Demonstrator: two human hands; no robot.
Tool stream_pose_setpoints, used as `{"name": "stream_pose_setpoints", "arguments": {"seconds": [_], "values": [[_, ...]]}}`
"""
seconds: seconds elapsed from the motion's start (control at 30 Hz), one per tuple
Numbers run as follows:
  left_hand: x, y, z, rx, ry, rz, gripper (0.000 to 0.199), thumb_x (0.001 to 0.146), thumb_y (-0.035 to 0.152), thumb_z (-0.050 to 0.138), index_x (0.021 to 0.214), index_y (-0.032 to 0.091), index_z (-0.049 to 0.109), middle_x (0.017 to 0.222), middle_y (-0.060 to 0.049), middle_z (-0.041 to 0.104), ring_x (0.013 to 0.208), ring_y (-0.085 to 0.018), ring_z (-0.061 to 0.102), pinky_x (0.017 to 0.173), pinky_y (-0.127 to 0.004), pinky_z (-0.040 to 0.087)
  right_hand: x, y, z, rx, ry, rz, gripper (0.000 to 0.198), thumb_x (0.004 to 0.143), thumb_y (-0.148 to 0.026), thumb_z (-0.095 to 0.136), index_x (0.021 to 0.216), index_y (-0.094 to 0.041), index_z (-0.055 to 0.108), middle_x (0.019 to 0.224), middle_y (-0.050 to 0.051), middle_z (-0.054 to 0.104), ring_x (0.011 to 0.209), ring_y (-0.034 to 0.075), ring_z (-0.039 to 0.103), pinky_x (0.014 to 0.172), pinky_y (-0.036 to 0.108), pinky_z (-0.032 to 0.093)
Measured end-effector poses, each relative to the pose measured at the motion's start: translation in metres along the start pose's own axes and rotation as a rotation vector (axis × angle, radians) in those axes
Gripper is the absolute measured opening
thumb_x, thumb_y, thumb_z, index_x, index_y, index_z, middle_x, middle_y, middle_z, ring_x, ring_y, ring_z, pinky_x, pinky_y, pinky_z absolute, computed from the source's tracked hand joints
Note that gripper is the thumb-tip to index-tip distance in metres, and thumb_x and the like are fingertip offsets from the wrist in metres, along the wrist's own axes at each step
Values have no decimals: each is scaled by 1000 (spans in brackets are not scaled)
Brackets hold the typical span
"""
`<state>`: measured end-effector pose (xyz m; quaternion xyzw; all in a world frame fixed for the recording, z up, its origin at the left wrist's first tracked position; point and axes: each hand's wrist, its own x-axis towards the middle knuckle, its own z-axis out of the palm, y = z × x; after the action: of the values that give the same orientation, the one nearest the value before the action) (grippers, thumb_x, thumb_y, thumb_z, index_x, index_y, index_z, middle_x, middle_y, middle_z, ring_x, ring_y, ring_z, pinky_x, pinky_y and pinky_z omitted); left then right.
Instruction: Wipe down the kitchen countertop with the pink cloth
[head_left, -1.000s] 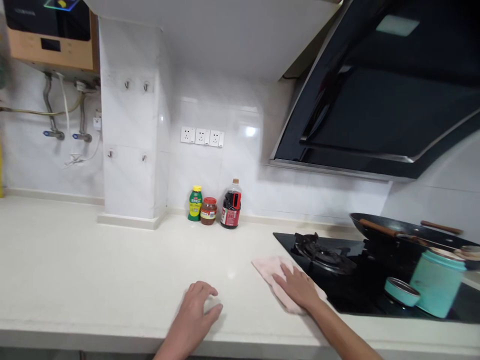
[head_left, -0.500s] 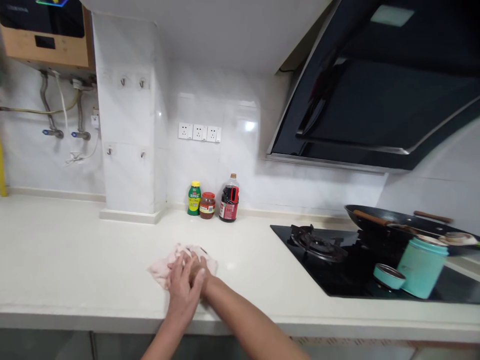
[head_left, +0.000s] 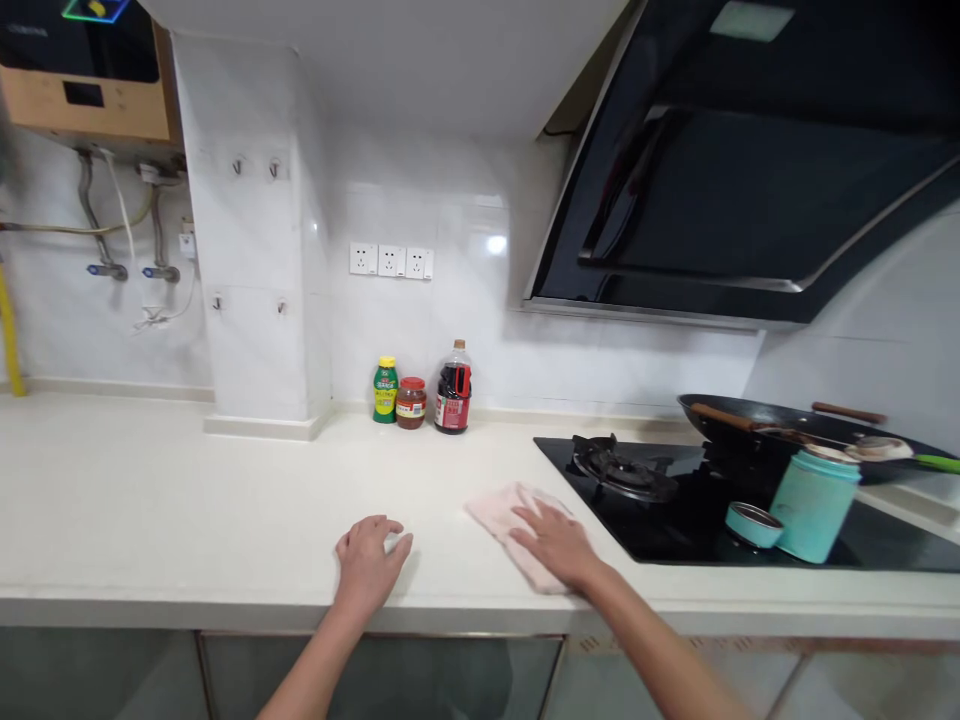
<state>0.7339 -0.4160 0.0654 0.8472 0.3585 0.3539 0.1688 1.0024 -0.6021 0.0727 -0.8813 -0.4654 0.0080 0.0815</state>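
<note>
A pale pink cloth point(head_left: 517, 530) lies spread on the white countertop point(head_left: 247, 510), near the left corner of the black stove. On top of it rests my right hand point(head_left: 556, 543), palm down with the fingers spread and pressing the fabric. To the left, my left hand point(head_left: 369, 562) is over the counter near its front edge. Its fingers are loosely bent, the thumb stands apart, and nothing is in it.
At the wall stand a green bottle point(head_left: 385, 391), a red-lidded jar point(head_left: 411, 404) and a dark sauce bottle point(head_left: 454, 390). The gas stove point(head_left: 675, 525) at right bears a wok point(head_left: 780, 425), a turquoise flask point(head_left: 816, 505) and its cup point(head_left: 754, 525). A range hood point(head_left: 697, 200) overhangs.
My hands, stacked on the crumpled cloth before, are now apart. The right hand has slid the cloth rightward toward the stove, and it lies flatter. My left hand has come off it.
</note>
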Motion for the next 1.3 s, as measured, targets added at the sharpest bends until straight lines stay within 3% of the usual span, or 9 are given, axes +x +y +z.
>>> {"name": "stream_pose_setpoints", "arguments": {"seconds": [0.13, 0.23, 0.37, 0.63, 0.8, 0.9, 1.1, 1.2, 1.3], "values": [[0, -1, 1, -25, -19, 15, 16, 88, 31, 60, 98, 27, 72, 115, -4, 71, 115, -24, 61, 104, -47, 35, -30, 78, 9, -114, 93, 121, 59, 99, -61, 30, 150, -33, 41, 162, 3, 24, 147, 28, 21, 114, 51, 25], [0, -1, 1, -46, -34, 31, 17, 90, 34, 58, 99, 28, 71, 116, -3, 71, 115, -23, 60, 104, -46, 34, -41, 78, 15, -164, 128, 218, 59, 100, -62, 28, 150, -34, 41, 162, 4, 24, 147, 29, 23, 114, 52, 25], [-1, 0, 0, -75, -58, 56, 21, 92, 39, 54, 101, 29, 71, 116, -2, 71, 116, -23, 60, 105, -47, 32, -45, 14, 14, -125, 94, 323, 63, 99, -64, 27, 152, -31, 38, 162, 11, 20, 144, 39, 25, 111, 62, 23], [2, -7, 3, -191, -24, 78, 34, 92, 49, 46, 102, 28, 71, 114, -4, 72, 116, -24, 60, 105, -49, 38, -43, -150, 20, 118, 36, -123, 62, 99, -61, 35, 151, -28, 39, 164, 12, 12, 146, 45, 13, 112, 69, 12], [10, -16, 0, -213, 5, 71, 45, 92, 50, 38, 103, 20, 70, 110, -9, 69, 107, -22, 64, 100, -39, 48, -31, -191, 18, 219, -1, -360, 68, 97, -56, 43, 155, -25, 27, 164, 13, 12, 147, 41, 13, 115, 68, 10], [9, -16, 0, -187, 27, 73, 44, 90, 52, 41, 101, 21, 71, 119, -11, 65, 117, -26, 60, 104, -45, 45, -33, -177, 12, 259, -16, -425, 62, 97, -51, 45, 151, -22, 35, 162, 11, 23, 145, 34, 23, 117, 58, 18], [1, -6, 2, -19, -14, 305, 32, 89, 49, 49, 100, 30, 73, 134, -5, 61, 130, -28, 50, 108, -50, 36, -59, -120, 11, 202, 184, -455, 43, 96, -49, 51, 131, -25, 55, 151, 8, 43, 134, 29, 41, 110, 48, 30], [1, -3, -2, 15, -100, 243, 36, 91, 49, 44, 99, 30, 73, 124, -5, 68, 124, -27, 55, 104, -48, 38, -69, -69, 10, 188, 204, -366, 36, 95, -41, 50, 127, -27, 59, 148, 5, 47, 132, 25, 43, 109, 45, 32], [3, 0, -5, 40, -173, 191, 39, 91, 51, 42, 99, 28, 72, 114, -4, 72, 115, -26, 60, 99, -45, 40, -83, 5, 10, 166, 259, -222, 35, 93, -33, 43, 122, -28, 62, 144, 4, 51, 133, 22, 43, 110, 45, 30]]}}
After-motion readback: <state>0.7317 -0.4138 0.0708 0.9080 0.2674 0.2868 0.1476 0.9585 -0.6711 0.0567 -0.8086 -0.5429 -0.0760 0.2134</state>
